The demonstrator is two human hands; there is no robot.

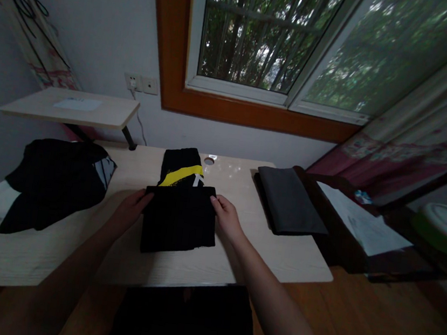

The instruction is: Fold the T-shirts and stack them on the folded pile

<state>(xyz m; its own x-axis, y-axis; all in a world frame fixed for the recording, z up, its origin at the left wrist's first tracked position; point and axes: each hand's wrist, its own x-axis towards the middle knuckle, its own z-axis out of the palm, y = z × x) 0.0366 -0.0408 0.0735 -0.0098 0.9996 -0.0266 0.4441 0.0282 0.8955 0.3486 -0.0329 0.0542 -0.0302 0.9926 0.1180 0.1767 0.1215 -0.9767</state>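
Observation:
A black garment (179, 222), probably a T-shirt, lies partly folded on the pale wooden desk (178, 273). A yellow band and a small white mark show on its far part, and the near part is folded into a wide flap. My left hand (134, 205) pinches the flap's upper left corner. At the upper right corner, my right hand (226, 214) grips the cloth between thumb and fingers. The fold's edge is stretched straight between both hands.
Left on the desk is a heap of black clothing (58, 185) with a white piece beside it, below a raised shelf (72, 105). A dark grey folder (290, 200) lies at the right. Beyond it stands a dark side table holding papers (363, 223).

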